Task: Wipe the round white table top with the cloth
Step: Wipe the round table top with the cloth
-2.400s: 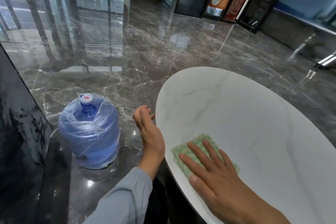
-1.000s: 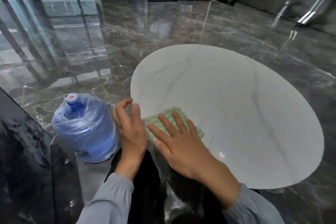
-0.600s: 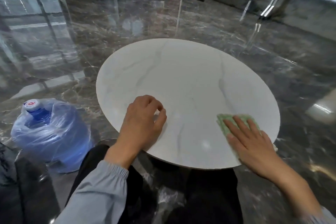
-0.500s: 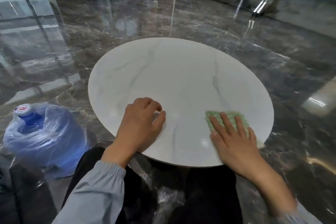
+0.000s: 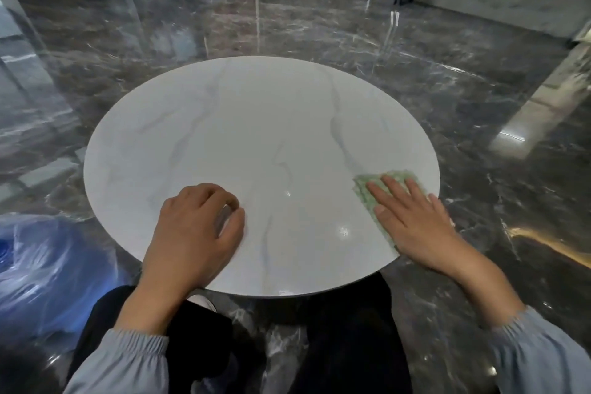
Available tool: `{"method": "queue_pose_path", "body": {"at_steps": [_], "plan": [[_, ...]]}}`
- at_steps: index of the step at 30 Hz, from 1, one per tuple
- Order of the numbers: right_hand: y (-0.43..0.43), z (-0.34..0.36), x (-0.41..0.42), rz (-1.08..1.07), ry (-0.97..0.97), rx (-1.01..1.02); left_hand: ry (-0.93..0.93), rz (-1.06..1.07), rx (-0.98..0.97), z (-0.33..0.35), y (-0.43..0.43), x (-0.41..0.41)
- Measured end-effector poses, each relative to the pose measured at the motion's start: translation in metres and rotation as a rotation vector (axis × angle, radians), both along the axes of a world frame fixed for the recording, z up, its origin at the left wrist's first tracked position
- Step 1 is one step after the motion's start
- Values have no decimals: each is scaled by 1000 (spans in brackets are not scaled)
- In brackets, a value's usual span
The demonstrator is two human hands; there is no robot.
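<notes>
Fingers (image 5: 395,189) of the right hand (image 5: 412,221) lie straight, pressing the cloth (image 5: 361,189) flat at the table (image 5: 240,125) top's right rim. Left hand (image 5: 192,233) rests loosely curled, empty, near the front edge. Recommended: even pressure, overlapping strokes, far half included, cloth kept from slipping off the rim.

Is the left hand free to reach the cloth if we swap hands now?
Probably yes: the left hand rests on the table top holding nothing, with only bare white surface between it and the cloth. The right hand lies flat on the cloth and would need lifting.
</notes>
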State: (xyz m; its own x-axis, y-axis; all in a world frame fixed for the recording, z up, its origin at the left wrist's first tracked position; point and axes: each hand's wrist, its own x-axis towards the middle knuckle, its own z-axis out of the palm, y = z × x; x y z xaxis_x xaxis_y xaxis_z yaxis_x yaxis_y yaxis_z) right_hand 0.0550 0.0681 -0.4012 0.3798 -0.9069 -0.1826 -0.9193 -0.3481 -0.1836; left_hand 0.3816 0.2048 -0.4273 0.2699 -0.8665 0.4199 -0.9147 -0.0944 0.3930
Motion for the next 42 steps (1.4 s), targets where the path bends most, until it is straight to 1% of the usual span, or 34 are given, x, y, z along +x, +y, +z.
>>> {"method": "queue_pose_path", "body": {"at_steps": [2,4,7,9,10,12,15,18,20,21,23,26,28,31,34,36,38,40,42], "plan": [[11,-2,22,44,37,-15,-8,2,4,1,1,-1],[50,-2,55,220,44,-49,-18,3,11,1,0,0],[112,-6,90,447,-77,-46,-34,1,22,1,2,-1],[122,-5,91,511,-106,-79,-43,-5,25,2,2,0],[116,-2,85,509,-105,-69,-38,-6,25,2,3,0],[88,-1,63,432,-66,-9,-28,-6,21,2,3,1],[27,0,21,222,18,-42,-25,-5,18,2,2,1],[-16,4,-1,43,16,25,-23,-5,19,3,1,1],[-17,3,9,40,44,32,-23,-7,18,3,1,1],[-6,2,19,77,61,25,-21,-8,20,4,1,1],[34,-1,46,241,70,-1,-17,-5,19,4,1,0],[101,3,72,454,-40,14,-26,-4,16,5,2,-1],[119,5,71,509,-96,3,-34,-2,18,5,2,-1],[91,4,50,434,-103,-4,-32,-6,22,6,2,-2],[27,0,19,220,-10,-62,-30,-8,27,6,2,-1],[-19,0,-1,59,9,-14,-34,-9,24,5,2,0],[-48,1,-10,-46,-8,16,-33,-9,26,5,2,0],[-50,0,2,-63,42,23,-26,-5,23,6,3,0],[-23,-2,25,8,89,13,-20,-2,22,6,2,-1]]}}
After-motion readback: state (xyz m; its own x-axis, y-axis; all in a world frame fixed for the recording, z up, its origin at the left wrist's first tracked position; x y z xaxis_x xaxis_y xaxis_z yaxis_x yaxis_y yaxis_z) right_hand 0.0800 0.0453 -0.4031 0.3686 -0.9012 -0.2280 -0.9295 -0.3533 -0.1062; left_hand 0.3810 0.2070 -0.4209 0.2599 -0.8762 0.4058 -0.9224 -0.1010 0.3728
